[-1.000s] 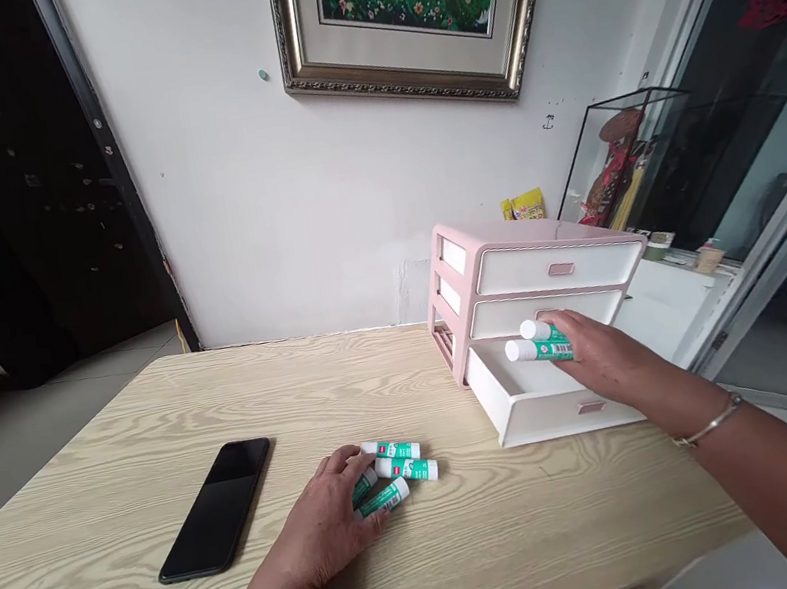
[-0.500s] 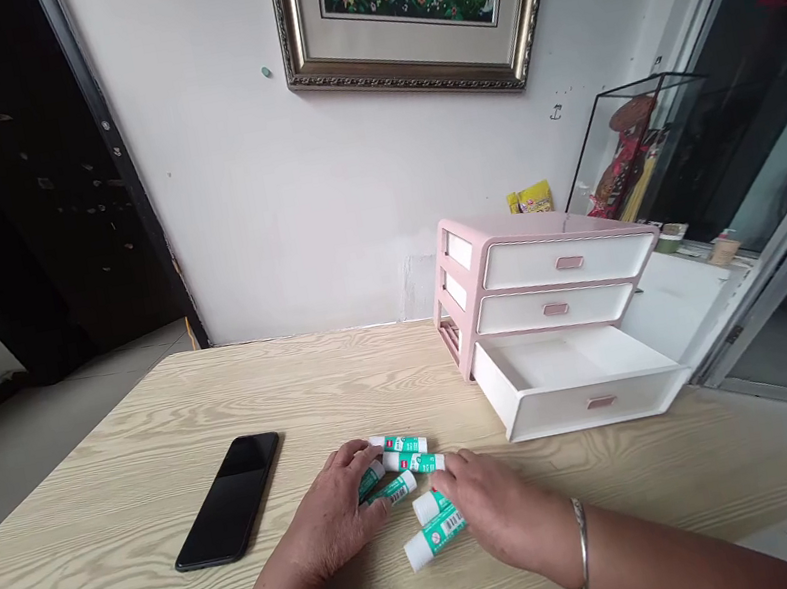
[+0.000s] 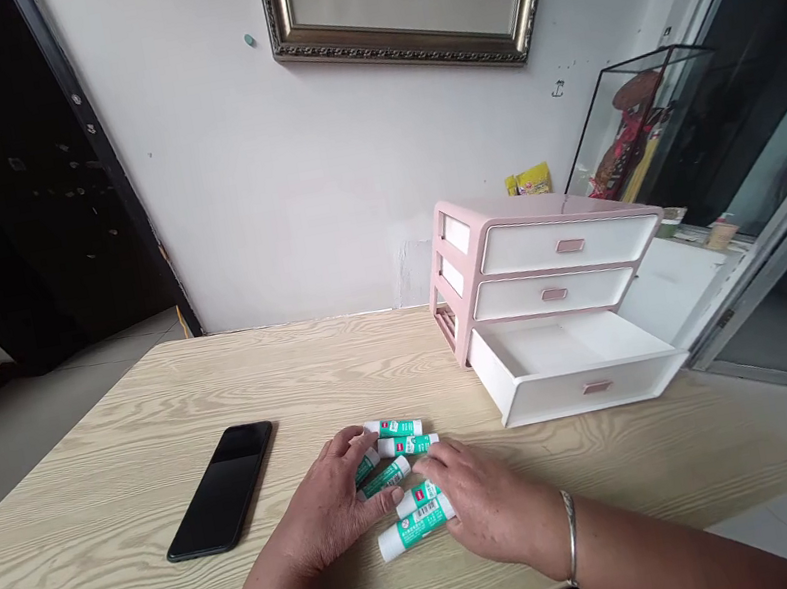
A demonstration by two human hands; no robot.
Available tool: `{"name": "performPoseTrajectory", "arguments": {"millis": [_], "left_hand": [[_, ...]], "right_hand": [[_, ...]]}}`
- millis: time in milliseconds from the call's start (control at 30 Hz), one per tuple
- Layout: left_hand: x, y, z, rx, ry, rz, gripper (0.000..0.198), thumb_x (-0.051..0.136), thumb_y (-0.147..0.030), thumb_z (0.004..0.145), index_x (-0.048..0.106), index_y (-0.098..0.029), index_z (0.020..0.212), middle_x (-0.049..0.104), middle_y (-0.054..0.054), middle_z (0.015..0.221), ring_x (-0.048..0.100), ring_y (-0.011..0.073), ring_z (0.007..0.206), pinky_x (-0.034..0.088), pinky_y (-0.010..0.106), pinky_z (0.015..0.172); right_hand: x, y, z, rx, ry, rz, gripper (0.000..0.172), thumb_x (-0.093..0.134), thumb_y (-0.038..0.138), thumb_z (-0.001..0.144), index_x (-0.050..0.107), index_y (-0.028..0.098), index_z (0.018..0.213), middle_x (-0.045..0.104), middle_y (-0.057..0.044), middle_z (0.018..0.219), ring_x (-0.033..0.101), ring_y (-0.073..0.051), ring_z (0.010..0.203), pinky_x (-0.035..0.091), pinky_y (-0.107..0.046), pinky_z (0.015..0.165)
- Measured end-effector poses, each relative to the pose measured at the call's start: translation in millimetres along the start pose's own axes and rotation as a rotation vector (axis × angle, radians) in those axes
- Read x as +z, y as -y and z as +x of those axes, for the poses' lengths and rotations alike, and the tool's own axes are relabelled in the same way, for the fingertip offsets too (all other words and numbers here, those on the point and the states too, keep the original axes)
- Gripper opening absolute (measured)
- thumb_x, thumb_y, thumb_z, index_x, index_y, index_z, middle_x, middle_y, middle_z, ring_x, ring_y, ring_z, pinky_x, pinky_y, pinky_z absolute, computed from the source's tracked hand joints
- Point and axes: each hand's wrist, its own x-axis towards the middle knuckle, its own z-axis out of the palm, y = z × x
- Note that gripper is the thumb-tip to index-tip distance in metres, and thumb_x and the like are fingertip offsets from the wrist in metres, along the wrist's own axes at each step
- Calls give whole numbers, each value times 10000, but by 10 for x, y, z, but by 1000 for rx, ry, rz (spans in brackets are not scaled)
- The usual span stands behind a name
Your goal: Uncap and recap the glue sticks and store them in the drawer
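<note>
Six glue sticks (image 3: pixel 414 529), three drawers (image 3: pixel 530 248), one phone (image 3: pixel 221 492) lie visible.

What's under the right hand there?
Two green-and-white tubes stick out from under the right hand, which partly covers their ends. Whatever lies beneath its palm is hidden from this view.

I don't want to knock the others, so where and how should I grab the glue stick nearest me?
I'd pinch the glue stick across its white left end, coming from above. It lies on its side, that end juts out past the neighbouring stick, and the right hand is at its other end.
</note>
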Motion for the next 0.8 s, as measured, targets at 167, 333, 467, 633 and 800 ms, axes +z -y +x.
{"name": "performPoseTrajectory", "arguments": {"millis": [167,333,467,633,800], "left_hand": [[34,8,-20,38,-19,55,848,648,-698,790,424,-308,1508,446,127,1506,433,358,1361,389,511,1119],[90,24,-19,78,-8,100,904,650,-727,766,367,-341,1533,406,119,1551,358,376,1412,332,547,1135],[97,-23,-11,109,24,103,965,678,-764,703,380,-348,1521,440,113,1522,365,367,1405,312,530,1142],[78,-84,-1,87,62,112,993,714,-755,667,373,-379,1520,457,108,1509,367,377,1402,304,535,1129],[74,-75,5,74,51,116,1009,745,-734,648,383,-366,1515,462,112,1510,372,376,1401,282,531,1145]], "right_hand": [[87,52,-51,54,-47,10,593,610,122,723,515,203,1303,558,-119,1254,504,-299,1177,440,-486,1025],[283,27,-111,28,-138,55,771,558,104,721,392,208,1467,422,-125,1492,329,-304,1409,309,-519,1177],[362,-25,-167,-74,-194,112,853,500,55,670,357,193,1499,374,-99,1556,213,-272,1488,243,-519,1227],[219,-175,75,-128,-331,236,681,458,28,737,499,220,1389,546,-80,1420,380,-229,1413,323,-479,1198],[83,-445,674,163,-284,231,458,400,167,949,538,158,1385,571,-140,1412,496,-242,1320,375,-436,1134]]}}
